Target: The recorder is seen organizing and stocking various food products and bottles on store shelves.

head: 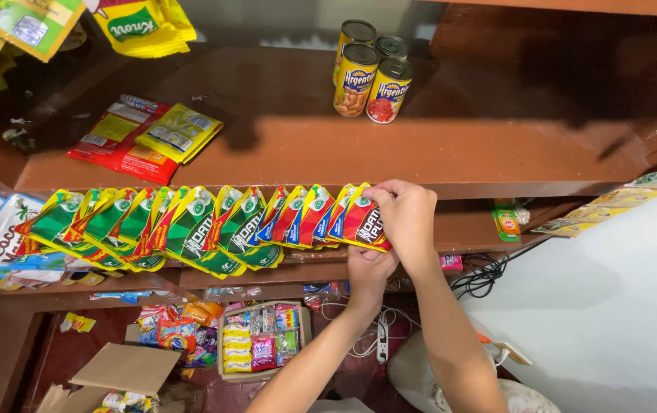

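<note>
Right hand (407,214) pinches the last red sachet (363,223) by its top edge, left hand (368,269) steadying underneath — light, floppy, slippery-looking foil.

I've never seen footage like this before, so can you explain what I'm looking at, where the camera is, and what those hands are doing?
There is no machine here. One camera sits on a person's head and looks down, so the two bare arms reaching up from the bottom are that person's own.

The right hand pinches the top of a red and blue sachet, the last in a row of green, red and blue sachets hanging along the front edge of a brown wooden shelf. The left hand is just beneath it, under that same sachet; whether it grips anything is hidden.

On the shelf lie flat red and yellow packets and four cans. Below, an open box of small sweets sits on the floor.
</note>
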